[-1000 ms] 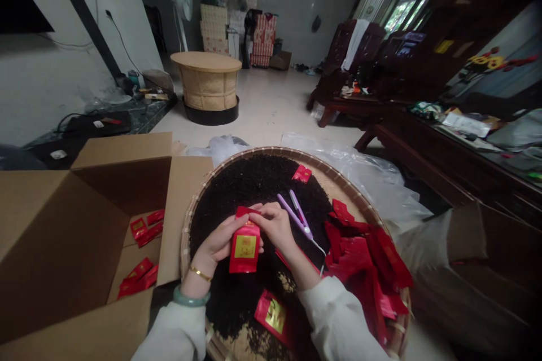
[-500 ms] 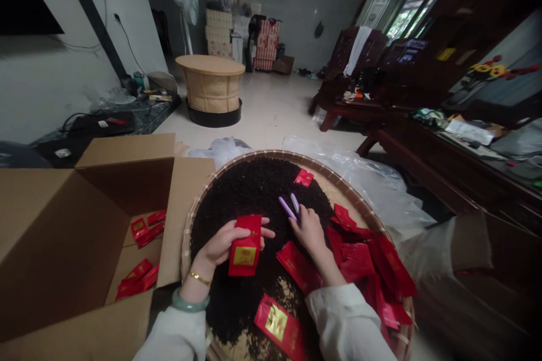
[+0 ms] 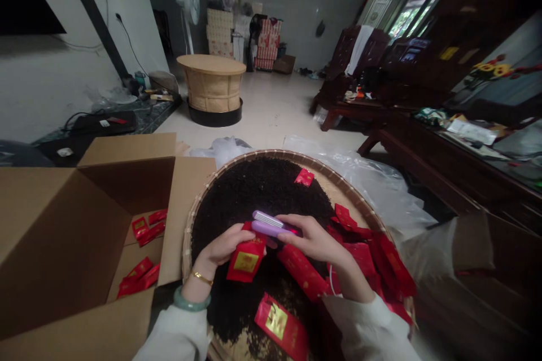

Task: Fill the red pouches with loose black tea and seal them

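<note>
My left hand (image 3: 226, 245) is closed around a red foil tea packet (image 3: 247, 259) with a gold label, its label side facing up. My right hand (image 3: 311, 237) grips a small purple hair crimper (image 3: 271, 224) with ridged plates. The crimper's jaws are apart and lie at the packet's top edge; whether the edge is between the plates I cannot tell. Below both hands, dark loose tea leaves (image 3: 249, 180) cover much of a round woven bamboo tray (image 3: 195, 203). A filled-looking red packet (image 3: 282, 324) lies near me, and another red packet (image 3: 302, 273) under my right hand.
At the left stands an open cardboard box (image 3: 167, 237) with several red packets (image 3: 148, 228) inside. A heap of flat red packets (image 3: 381, 259) covers the tray's right side. One small red packet (image 3: 304, 177) rests at the far rim. Clear plastic sheeting (image 3: 359, 169) lies beyond.
My right hand has brought the crimper left and toward me, from over the leaves to the packet's top. The packet in my left hand has tilted slightly.
</note>
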A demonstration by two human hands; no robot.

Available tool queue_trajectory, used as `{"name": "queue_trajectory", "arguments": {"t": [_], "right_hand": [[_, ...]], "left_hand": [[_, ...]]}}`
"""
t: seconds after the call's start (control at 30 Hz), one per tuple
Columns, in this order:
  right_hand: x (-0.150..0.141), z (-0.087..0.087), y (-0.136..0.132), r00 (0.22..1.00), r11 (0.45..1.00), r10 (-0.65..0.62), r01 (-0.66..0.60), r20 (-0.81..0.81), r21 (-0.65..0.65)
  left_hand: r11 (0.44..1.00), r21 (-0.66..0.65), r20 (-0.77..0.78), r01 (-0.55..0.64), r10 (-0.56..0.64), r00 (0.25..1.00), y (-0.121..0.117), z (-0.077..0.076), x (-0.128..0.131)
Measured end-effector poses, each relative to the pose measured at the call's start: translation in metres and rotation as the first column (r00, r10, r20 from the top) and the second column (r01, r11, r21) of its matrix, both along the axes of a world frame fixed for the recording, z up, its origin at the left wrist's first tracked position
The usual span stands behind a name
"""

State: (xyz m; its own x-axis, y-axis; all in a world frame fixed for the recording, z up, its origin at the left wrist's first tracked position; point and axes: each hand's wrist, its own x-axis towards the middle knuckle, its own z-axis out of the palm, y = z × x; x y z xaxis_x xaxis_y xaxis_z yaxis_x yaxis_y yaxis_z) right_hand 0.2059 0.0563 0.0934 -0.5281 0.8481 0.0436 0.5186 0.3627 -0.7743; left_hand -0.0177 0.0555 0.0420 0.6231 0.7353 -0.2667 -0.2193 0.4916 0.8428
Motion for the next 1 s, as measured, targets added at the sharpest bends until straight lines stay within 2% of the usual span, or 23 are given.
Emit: {"name": "queue_trajectory", "arguments": {"t": [0.13, 0.4, 0.47, 0.6, 0.67, 0.87, 1.0], "right_hand": [[-0.004, 0.002, 0.0, 1.0, 0.999, 0.022, -0.022, 0.014, 0.033], [-0.003, -0.004, -0.004, 0.998, 0.997, -0.053, 0.054, -0.018, 0.054], [-0.001, -0.005, -0.003, 0.996, 0.997, -0.075, 0.076, -0.039, 0.025], [0.005, -0.01, 0.001, 0.978, 0.977, -0.183, 0.17, -0.098, -0.132], [0.006, -0.011, 0.003, 0.971, 0.968, -0.214, 0.196, -0.107, -0.159], [-0.004, -0.005, 0.001, 0.983, 0.989, -0.136, 0.127, -0.12, -0.074], [-0.001, 0.0, 0.0, 0.981, 0.986, -0.162, 0.157, -0.102, -0.055]], "left_hand": [[1.0, -0.017, -0.021, -0.024, 0.023, 1.0, 0.0, -0.001, 0.0], [0.998, 0.051, 0.009, -0.042, 0.041, 0.999, 0.002, 0.0, -0.002], [0.998, 0.046, 0.007, -0.044, 0.044, 0.999, 0.002, -0.001, -0.001], [0.997, 0.029, 0.038, -0.065, 0.064, 0.997, 0.002, -0.001, 0.0], [0.997, 0.028, 0.046, -0.066, 0.065, 0.997, 0.002, 0.0, 0.0], [0.998, 0.015, -0.021, -0.054, 0.054, 0.998, 0.002, -0.001, 0.0], [0.998, 0.005, 0.0, -0.061, 0.061, 0.998, 0.001, 0.0, 0.001]]}}
